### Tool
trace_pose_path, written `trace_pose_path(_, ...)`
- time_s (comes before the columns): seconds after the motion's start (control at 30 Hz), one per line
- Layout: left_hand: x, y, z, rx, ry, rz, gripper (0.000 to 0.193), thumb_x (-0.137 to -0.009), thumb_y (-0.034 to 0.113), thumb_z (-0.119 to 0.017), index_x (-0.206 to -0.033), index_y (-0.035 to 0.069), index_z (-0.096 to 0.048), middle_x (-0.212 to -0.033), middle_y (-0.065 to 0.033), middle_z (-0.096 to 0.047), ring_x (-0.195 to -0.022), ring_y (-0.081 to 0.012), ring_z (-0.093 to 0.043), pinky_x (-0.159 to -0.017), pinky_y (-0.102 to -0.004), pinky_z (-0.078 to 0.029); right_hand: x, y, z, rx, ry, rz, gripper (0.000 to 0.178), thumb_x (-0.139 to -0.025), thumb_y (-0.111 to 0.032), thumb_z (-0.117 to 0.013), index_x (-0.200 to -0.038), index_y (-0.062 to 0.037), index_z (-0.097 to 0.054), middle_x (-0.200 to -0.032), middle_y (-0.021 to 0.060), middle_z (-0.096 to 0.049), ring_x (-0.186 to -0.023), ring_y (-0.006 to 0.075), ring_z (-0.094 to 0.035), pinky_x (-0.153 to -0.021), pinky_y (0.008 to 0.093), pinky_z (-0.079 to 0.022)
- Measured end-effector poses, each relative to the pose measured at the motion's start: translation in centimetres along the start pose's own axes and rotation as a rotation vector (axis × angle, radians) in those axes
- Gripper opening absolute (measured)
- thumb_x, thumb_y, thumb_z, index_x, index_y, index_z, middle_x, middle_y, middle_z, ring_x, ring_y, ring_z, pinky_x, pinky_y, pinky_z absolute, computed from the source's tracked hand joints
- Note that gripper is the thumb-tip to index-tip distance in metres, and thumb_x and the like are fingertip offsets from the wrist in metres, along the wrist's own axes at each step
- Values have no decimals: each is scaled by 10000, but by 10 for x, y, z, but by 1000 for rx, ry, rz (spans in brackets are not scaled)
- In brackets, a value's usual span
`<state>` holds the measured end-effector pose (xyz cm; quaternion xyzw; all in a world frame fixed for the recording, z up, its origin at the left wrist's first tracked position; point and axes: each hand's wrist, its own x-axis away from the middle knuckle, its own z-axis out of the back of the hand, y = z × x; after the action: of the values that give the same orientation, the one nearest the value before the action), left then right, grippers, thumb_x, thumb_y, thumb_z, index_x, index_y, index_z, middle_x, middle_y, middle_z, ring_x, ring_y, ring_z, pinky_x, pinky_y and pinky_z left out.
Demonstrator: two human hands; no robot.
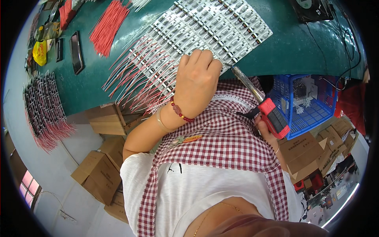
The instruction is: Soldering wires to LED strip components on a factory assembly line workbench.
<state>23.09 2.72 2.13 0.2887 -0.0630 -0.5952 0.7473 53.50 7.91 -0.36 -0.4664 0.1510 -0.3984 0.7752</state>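
A panel of small silvery-white circuit boards [201,29] with dark components lies slanted on the green table. Red and white wires [138,79] fan out from its left and near side. My left hand [199,73] rests over the panel's near part, fingers curled down and tips hidden; what they pinch does not show. In my right hand [267,132] is a soldering iron [273,117] with a red and black handle. Its metal barrel slants up to the left, the tip by the panel's near edge, just right of my left hand.
Bundles of red wires [109,27] lie on the table [92,85] at far left, near a phone [76,52]. A wired stack of boards [45,106] sits at the left end. A blue crate [312,114] stands below the right edge; a black device [312,10] with cables is far right.
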Motion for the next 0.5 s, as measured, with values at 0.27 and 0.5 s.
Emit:
trace_pose_path(0.27, -1, 0, 1, -16, -6, -1, 105, -768, 49, -716, -819, 81, -630, -789, -57, -496, -790, -249, -526, -685, -373, -376, 9, 3, 14, -48, -41, -67, 192, -777, -142, -737, -910, -14, -682, -816, 135, -644, -645, 288, -626, -576, 342, -480)
trace_pose_path(0.5, 0, 0, 2, -24, -29, 10, 100, -779, 65, -715, -830, 92, -634, -788, -49, -492, -796, -239, -525, -692, -375, -372, 4, 0, 8, -179, -16, -82, 282, -853, -276, -730, -918, -7, -677, -795, 105, -629, -672, 223, -626, -597, 326, -474)
